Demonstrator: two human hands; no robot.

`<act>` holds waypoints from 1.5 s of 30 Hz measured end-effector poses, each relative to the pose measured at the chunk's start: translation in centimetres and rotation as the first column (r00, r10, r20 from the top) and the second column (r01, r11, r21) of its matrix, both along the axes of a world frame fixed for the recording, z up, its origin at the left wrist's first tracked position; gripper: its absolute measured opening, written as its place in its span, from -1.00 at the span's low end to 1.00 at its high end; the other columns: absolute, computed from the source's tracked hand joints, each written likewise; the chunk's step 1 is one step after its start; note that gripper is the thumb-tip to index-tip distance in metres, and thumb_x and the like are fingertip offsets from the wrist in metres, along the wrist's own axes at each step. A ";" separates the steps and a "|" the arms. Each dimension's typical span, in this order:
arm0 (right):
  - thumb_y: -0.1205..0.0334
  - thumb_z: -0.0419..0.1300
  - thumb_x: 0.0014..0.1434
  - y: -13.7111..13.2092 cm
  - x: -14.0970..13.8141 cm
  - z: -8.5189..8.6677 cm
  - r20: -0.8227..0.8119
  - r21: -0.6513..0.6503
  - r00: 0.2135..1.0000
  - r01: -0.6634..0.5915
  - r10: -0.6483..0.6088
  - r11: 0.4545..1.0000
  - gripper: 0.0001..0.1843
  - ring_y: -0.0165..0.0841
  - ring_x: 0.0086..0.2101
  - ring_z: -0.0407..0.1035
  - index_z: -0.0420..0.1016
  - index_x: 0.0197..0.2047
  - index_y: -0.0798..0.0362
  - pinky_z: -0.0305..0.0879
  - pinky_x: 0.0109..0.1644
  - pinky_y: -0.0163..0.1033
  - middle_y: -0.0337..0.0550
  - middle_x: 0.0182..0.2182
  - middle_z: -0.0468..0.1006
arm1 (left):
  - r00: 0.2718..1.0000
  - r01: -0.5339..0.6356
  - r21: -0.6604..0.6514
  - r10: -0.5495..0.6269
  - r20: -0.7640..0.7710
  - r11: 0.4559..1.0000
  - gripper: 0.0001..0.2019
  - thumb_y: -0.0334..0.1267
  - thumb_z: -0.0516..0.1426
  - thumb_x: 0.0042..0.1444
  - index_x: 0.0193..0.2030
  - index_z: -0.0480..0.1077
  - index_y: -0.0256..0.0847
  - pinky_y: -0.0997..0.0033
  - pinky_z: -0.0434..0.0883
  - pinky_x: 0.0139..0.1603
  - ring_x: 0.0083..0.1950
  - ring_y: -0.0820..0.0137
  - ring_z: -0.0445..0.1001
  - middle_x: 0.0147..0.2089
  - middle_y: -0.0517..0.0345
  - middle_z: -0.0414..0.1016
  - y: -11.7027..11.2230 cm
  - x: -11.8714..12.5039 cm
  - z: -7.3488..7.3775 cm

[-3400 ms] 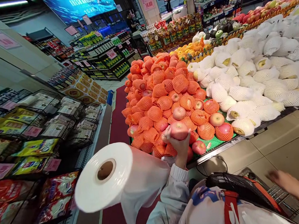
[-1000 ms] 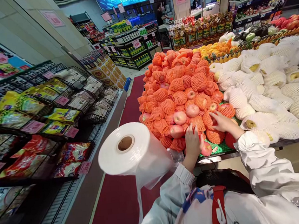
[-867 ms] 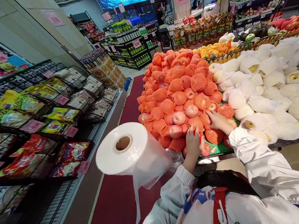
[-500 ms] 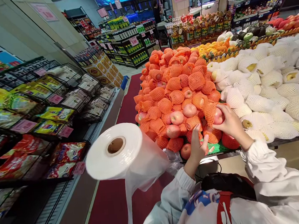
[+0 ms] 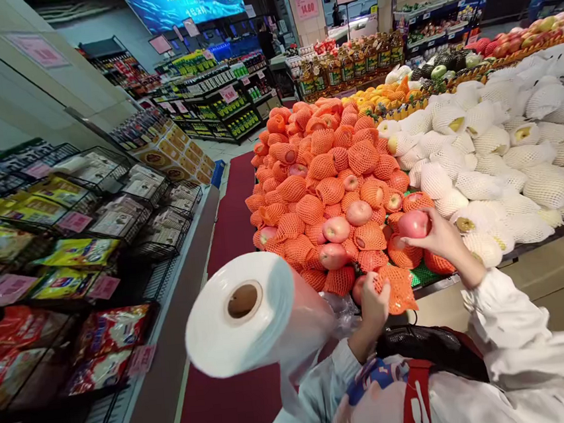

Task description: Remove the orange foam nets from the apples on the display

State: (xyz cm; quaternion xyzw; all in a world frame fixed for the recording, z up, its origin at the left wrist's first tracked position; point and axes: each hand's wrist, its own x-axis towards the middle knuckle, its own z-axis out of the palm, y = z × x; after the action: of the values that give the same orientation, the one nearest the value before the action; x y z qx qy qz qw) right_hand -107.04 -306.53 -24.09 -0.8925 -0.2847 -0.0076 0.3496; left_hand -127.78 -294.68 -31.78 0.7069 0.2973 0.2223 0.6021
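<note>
**While the left hand [image 5: 375, 305] grips a net, the right hand [image 5: 445, 239] holds a bare apple**

As I watch from my remote seat, the packets [image 5: 108, 331] on the far left sit well apart from the left fingers. Nearer those fingers, still to their left, I have the white roll [image 5: 279, 311], tilted, its hollow core showing and its loose sheet trailing below. Clear plastic [image 5: 344, 312] lies crumpled between the roll and the left hand.

Beyond both sets of fingers rises the pile [image 5: 318, 175] of orange-netted fruit, with three bare apples [image 5: 336, 229] ahead of the left fingertips. One more red fruit [image 5: 358, 290] is just beside the left fingers, partly hidden by them.

I see the left fingers clenched on the orange net, which hangs to their right and looks flat. Beneath that hand is a black bag [image 5: 432, 350].

Farther right, I see the right fingers grasping the apple, thumb below; it sits at the left of that hand, in front of the pile. Green matting [image 5: 422, 274] shows below these fingers. To their right and beyond spreads the white-netted fruit [image 5: 495, 151], its nearest pieces close to the hand.
</note>
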 end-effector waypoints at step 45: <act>0.20 0.10 0.46 8.8 -0.1 -6.7 0.173 0.080 0.887 -0.447 0.429 0.891 -0.64 0.00 -0.07 0.61 0.75 -0.07 0.09 0.59 0.07 0.18 0.18 -0.03 0.71 | 0.962 -0.257 -0.352 0.274 -0.001 0.900 -0.53 0.11 0.19 0.30 0.16 0.44 -0.19 0.05 0.17 0.62 0.55 0.04 0.32 0.44 -0.23 0.43 3.1 6.5 -1.9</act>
State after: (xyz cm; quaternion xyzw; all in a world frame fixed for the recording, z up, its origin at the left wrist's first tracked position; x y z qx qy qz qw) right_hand -107.17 -297.72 -30.81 -0.7798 -0.5036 -0.0127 0.3716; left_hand -121.28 -291.60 -33.66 0.5363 0.4108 0.2629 0.6889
